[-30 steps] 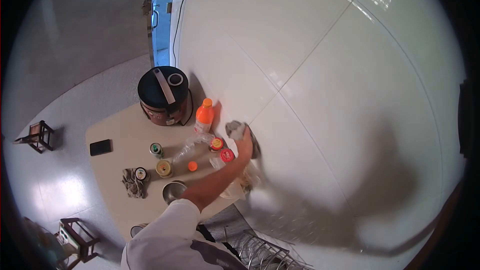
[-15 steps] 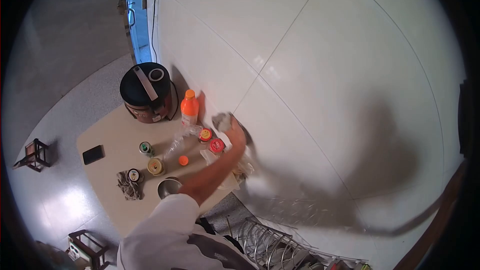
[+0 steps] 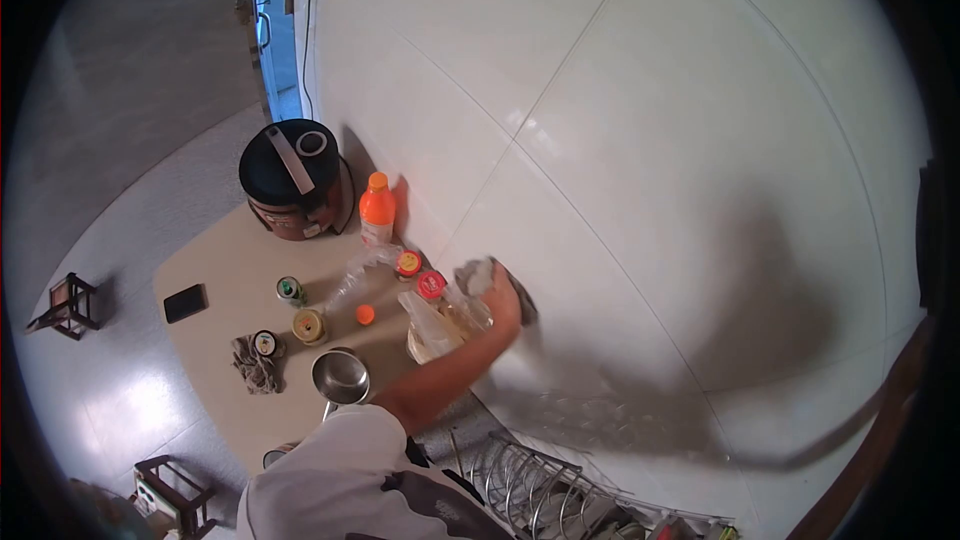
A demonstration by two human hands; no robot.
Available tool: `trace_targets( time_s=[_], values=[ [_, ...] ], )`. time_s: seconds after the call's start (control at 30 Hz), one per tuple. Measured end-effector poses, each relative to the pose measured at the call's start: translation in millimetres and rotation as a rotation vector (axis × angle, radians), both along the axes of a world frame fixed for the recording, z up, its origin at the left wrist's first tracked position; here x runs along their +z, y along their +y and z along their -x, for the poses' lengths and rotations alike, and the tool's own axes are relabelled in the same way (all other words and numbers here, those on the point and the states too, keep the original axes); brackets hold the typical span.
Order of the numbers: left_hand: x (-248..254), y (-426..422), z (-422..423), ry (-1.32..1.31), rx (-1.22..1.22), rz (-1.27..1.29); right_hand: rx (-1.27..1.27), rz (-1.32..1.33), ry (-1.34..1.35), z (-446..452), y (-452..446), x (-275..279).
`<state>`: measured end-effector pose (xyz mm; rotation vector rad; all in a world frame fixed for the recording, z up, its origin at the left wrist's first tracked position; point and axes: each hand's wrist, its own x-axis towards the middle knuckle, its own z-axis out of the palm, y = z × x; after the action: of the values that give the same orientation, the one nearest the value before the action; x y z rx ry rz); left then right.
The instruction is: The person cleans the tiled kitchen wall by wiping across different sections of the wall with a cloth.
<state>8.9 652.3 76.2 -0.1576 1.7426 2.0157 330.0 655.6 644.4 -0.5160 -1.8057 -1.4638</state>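
My left hand [image 3: 506, 302] reaches across to the tiled wall [image 3: 640, 140], fingers closed on a crumpled grey-white cloth [image 3: 474, 277] held against its lower part. Under and beside that forearm, a clear plastic bag [image 3: 428, 325] with pale contents lies at the table's edge. Two red-lidded jars [image 3: 431, 285] stand close to the hand. Nearer my sleeve is a steel saucepan [image 3: 341, 376]. My right hand is out of view.
On the beige table [image 3: 225, 290] stand a dark rice cooker [image 3: 292, 180], an orange bottle [image 3: 377, 208], cans [image 3: 309, 325], an orange cap [image 3: 365, 314], a phone [image 3: 185, 303] and a grey rag [image 3: 257, 368]. A metal wire rack [image 3: 540, 475] is below; stools [image 3: 70, 305] stand left.
My left hand has slid the cloth along the wall, down and to the right. More of the saucepan and plastic bag now shows beside my arm.
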Motion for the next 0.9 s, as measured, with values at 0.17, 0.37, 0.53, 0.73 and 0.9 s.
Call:
trace_targets(
  time_s=[0.17, 0.37, 0.53, 0.73, 0.9],
  values=[
    [-43.7, 10.9, 93.0, 0.185, 0.047, -0.06, 0.074, 0.04, -0.043, -0.3, 4.2, 2.2],
    [-36.5, 4.9, 13.2, 0.156, -0.104, 0.009, 0.052, 0.034, -0.038, 0.5, 1.1, 1.4],
    [-0.8, -46.8, -147.9, 0.471, -0.538, -0.17, -0.006, -0.002, -0.044, -1.1, 0.4, 1.8],
    [-42.6, -30.3, -151.7, 0.093, -0.803, -0.674, 0.039, 0.049, -0.016, -4.5, 1.9, 2.9],
    [-52.9, 1.5, -30.9, 0.775, -0.459, 0.217, -0.063, 0.012, -0.08, -6.9, 0.6, 5.9]
  ],
)
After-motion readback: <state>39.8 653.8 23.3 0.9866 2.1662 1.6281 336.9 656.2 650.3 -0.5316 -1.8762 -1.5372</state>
